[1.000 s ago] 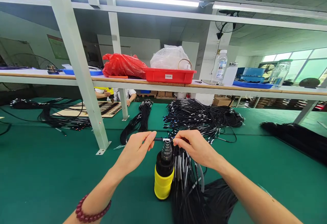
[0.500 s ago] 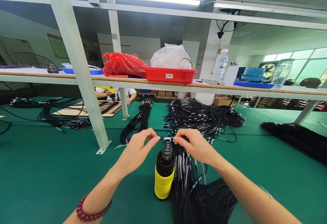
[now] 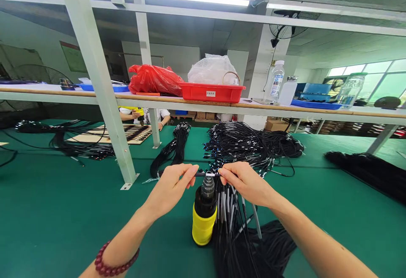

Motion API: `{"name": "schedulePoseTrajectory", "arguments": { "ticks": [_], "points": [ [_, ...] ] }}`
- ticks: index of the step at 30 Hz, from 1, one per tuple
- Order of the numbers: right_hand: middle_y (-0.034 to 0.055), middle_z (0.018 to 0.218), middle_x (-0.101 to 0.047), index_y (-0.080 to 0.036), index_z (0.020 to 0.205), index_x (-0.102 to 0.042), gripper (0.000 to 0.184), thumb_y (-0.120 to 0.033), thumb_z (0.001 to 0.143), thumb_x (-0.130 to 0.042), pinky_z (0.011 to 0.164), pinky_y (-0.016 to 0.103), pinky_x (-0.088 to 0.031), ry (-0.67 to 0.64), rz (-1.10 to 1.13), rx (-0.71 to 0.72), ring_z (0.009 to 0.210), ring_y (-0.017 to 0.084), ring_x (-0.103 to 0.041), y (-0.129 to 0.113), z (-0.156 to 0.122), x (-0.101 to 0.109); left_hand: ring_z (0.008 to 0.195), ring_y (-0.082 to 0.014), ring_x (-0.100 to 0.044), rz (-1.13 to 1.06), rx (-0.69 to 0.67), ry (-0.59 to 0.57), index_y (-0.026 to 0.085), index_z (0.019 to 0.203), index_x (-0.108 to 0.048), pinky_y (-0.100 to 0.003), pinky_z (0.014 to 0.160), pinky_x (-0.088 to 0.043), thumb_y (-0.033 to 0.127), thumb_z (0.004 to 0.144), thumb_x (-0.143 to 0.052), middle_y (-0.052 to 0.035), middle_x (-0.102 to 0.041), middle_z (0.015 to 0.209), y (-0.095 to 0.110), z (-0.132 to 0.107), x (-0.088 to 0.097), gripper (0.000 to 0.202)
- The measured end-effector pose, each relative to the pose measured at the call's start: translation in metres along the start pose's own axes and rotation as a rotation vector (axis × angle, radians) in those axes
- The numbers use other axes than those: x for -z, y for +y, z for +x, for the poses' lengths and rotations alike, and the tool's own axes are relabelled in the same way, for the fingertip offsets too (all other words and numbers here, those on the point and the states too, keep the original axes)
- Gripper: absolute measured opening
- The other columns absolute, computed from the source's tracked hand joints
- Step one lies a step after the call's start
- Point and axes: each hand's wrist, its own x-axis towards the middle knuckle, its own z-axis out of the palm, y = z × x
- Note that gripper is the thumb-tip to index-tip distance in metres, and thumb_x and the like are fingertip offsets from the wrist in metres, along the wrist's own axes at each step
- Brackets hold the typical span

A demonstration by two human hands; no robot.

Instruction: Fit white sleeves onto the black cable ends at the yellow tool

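A thin black cable (image 3: 199, 174) with a short white section stretches level between my two hands. My left hand (image 3: 173, 187) pinches its left end between thumb and forefinger; my right hand (image 3: 245, 181) pinches the other side. Directly beneath the white section stands a yellow and black heat gun (image 3: 204, 223), upright, its metal nozzle pointing up at the cable. Beside the gun, below my right hand, a thick bundle of black cables (image 3: 234, 244) with grey sleeves spreads over the green table.
Behind my hands lies a large pile of black cables (image 3: 247, 143), with a smaller bundle (image 3: 173, 147) left of it. A shelf post (image 3: 123, 159) stands at the left. The shelf above carries a red tray (image 3: 211, 93). Across the table a co-worker's hand (image 3: 135, 113) holds a yellow tool.
The cable between my hands has come slightly lower and nearer over the nozzle, and my left hand's fingers have rolled a little. My right hand has shifted slightly right.
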Motion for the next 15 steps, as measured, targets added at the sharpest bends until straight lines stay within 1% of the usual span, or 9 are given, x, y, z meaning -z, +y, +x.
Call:
{"name": "schedulePoseTrajectory", "arguments": {
  "ticks": [3,5,7,9,11,12,13,14,15],
  "points": [
    [-0.005,0.055,-0.043,-0.017,0.063,-0.051,0.04,-0.034,0.097,-0.038,0.054,0.022,-0.027,0.028,0.039,0.01,0.055,0.009,-0.036,0.002,0.0,0.0,0.059,-0.0116,-0.042,-0.028,-0.012,0.023,0.019,0.064,-0.048,-0.023,0.058,-0.031,0.046,0.096,-0.034,0.0053,-0.046,0.061,0.0,-0.002,0.002,0.045],
    [-0.0042,0.057,-0.045,-0.017,0.064,-0.052,0.041,-0.037,0.096,-0.038,0.053,0.022,-0.03,0.058,0.099,-0.03,0.054,0.009,-0.039,0.008,0.001,0.0,0.062,-0.0121,-0.043,-0.046,-0.015,0.039,0.02,0.067,-0.047,-0.023,0.059,-0.032,0.046,0.096,-0.033,0.0052,-0.047,0.063,-0.001,-0.004,0.005,0.042],
    [-0.0023,0.061,-0.051,-0.017,0.069,-0.056,0.042,-0.042,0.096,-0.035,0.052,0.021,-0.035,0.097,0.161,-0.106,0.055,0.01,-0.045,0.022,0.004,0.0,0.065,-0.0125,-0.044,-0.033,-0.004,0.037,0.021,0.071,-0.048,-0.023,0.061,-0.034,0.045,0.095,-0.037,0.0054,-0.048,0.067,-0.004,-0.007,0.01,0.037],
    [0.002,0.073,-0.061,-0.017,0.081,-0.061,0.041,-0.042,0.096,-0.031,0.059,0.023,-0.044,0.144,0.176,-0.183,0.063,0.012,-0.055,0.043,0.005,-0.001,0.069,-0.0129,-0.047,0.014,0.031,-0.018,0.022,0.074,-0.05,-0.022,0.064,-0.036,0.044,0.092,-0.045,0.0055,-0.052,0.071,-0.013,-0.016,0.014,0.029],
    [0.008,0.092,-0.066,-0.016,0.097,-0.062,0.037,-0.035,0.096,-0.031,0.073,0.028,-0.049,0.194,0.132,-0.257,0.079,0.017,-0.061,0.072,0.005,-0.003,0.076,-0.0141,-0.052,0.08,0.084,-0.143,0.023,0.078,-0.052,-0.023,0.069,-0.04,0.037,0.087,-0.052,0.0051,-0.057,0.078,-0.031,-0.032,0.013,0.017],
    [0.0105,0.098,-0.067,-0.016,0.102,-0.062,0.033,-0.031,0.094,-0.034,0.079,0.031,-0.049,0.214,0.098,-0.307,0.087,0.019,-0.062,0.087,0.003,-0.005,0.081,-0.0152,-0.054,0.112,0.121,-0.224,0.023,0.081,-0.054,-0.024,0.074,-0.042,0.033,0.085,-0.054,0.0047,-0.06,0.083,-0.045,-0.045,0.01,0.01],
    [0.0123,0.099,-0.068,-0.015,0.103,-0.062,0.029,-0.027,0.091,-0.039,0.084,0.035,-0.048,0.221,0.064,-0.364,0.092,0.022,-0.062,0.102,0.001,-0.006,0.087,-0.0164,-0.056,0.14,0.157,-0.299,0.024,0.084,-0.056,-0.025,0.079,-0.043,0.027,0.081,-0.056,0.0041,-0.063,0.088,-0.062,-0.059,0.005,0.005],
    [0.0137,0.098,-0.068,-0.015,0.103,-0.063,0.026,-0.024,0.088,-0.044,0.086,0.037,-0.047,0.218,0.034,-0.422,0.094,0.024,-0.062,0.117,-0.003,-0.008,0.096,-0.0178,-0.057,0.163,0.209,-0.368,0.025,0.089,-0.059,-0.027,0.086,-0.044,0.022,0.076,-0.057,0.0033,-0.065,0.097,-0.083,-0.077,-0.002,0.013],
    [0.0146,0.097,-0.069,-0.014,0.104,-0.063,0.026,-0.022,0.084,-0.048,0.087,0.039,-0.047,0.207,0.012,-0.477,0.094,0.026,-0.063,0.129,-0.007,-0.009,0.105,-0.0193,-0.056,0.193,0.27,-0.44,0.027,0.093,-0.062,-0.03,0.093,-0.043,0.017,0.069,-0.058,0.0034,-0.065,0.108,-0.105,-0.095,-0.011,0.027]
  ]
}}
